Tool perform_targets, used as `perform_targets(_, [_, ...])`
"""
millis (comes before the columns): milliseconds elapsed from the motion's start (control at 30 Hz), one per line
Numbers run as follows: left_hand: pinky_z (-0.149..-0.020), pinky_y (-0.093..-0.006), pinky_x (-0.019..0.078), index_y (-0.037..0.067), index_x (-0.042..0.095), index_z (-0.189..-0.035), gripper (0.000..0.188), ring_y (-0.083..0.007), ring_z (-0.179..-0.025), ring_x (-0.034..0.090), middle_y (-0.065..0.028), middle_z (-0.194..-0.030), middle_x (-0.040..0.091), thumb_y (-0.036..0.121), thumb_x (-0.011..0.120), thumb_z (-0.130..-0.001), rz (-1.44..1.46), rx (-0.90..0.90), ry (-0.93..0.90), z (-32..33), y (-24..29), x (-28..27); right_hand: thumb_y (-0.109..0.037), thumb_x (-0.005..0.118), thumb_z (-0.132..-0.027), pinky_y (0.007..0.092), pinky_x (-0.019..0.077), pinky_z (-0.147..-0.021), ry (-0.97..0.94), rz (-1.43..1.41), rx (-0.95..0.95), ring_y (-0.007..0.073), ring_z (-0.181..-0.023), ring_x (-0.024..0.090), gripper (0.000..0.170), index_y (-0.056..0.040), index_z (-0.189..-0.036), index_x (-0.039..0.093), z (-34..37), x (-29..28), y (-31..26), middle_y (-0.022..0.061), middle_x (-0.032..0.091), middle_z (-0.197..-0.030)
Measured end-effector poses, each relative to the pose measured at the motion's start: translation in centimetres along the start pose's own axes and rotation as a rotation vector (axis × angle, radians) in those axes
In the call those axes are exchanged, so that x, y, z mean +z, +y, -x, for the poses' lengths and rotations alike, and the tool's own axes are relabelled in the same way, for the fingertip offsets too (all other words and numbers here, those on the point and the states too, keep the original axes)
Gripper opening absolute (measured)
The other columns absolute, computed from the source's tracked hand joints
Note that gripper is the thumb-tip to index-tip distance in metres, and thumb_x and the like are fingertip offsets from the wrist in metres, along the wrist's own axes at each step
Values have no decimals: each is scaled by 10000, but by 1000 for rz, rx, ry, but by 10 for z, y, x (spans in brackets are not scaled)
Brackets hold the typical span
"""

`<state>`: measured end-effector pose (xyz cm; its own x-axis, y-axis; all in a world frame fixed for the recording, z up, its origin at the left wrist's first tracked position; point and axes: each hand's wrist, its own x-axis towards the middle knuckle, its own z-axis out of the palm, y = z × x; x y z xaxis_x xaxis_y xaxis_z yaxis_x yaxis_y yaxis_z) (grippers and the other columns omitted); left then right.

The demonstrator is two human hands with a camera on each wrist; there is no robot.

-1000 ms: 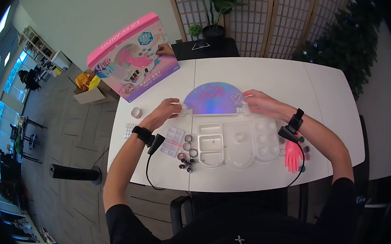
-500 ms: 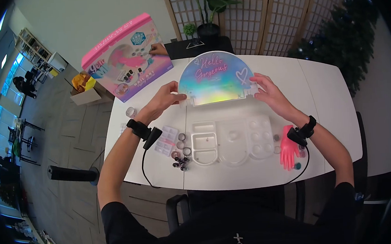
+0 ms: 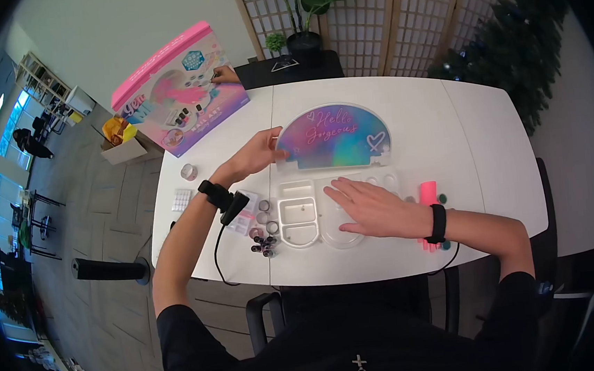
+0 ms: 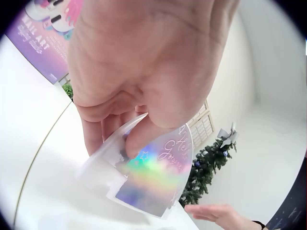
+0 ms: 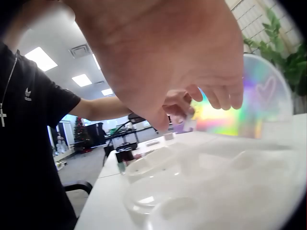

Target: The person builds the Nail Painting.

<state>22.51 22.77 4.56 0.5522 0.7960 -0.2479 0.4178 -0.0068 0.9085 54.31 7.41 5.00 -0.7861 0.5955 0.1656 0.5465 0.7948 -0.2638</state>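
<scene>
A shiny half-round panel with "Hello Gorgeous" lettering stands at the back edge of a white moulded tray. My left hand pinches the panel's left edge; in the left wrist view the thumb lies on the front of the panel and the fingers are behind it. My right hand is over the tray's middle and right sections, palm down with fingers extended, hiding part of them. Whether it touches the tray I cannot tell. The right wrist view shows its fingers in front of the panel.
On the white table, small jars and dark bottles sit left of the tray, beside a clear compartment box. A pink hand model is partly hidden by my right forearm. A product box stands at the back left.
The panel has come down toward the tray from its raised position. My right hand has let go of its right edge and moved forward-left over the tray; my left hand keeps its hold.
</scene>
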Motion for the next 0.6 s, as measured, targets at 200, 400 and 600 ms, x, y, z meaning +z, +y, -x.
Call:
perform_targets(200, [-1094, -313, 531, 4, 634, -1430, 420, -106, -1165, 684, -34, -1272, 741, -40, 667, -1014, 16, -23, -76, 8, -2, 11, -304, 892, -869, 429, 616, -941, -139, 95, 29, 379, -1225, 652, 807, 73, -1475, 515, -5, 24, 9, 258, 609, -1274])
perform_targets(400, [-1106, -299, 503, -12, 628, -1447, 446, -104, -1164, 668, -37, -1288, 735, -23, 673, -1003, 28, -29, -112, 16, -6, 15, -299, 900, -859, 422, 624, -932, -125, 113, 27, 386, -1223, 652, 783, 65, -1444, 527, -6, 28, 8, 267, 604, -1282])
perform_targets(600, [-1094, -334, 494, -24, 662, -1365, 387, -149, -1151, 655, -66, -1222, 740, -11, 675, -978, -61, 16, -124, 13, -12, 16, -298, 889, -879, 437, 627, -959, -137, 116, 39, 413, -1270, 643, 765, 58, -1449, 524, -5, 27, 7, 292, 592, -1316])
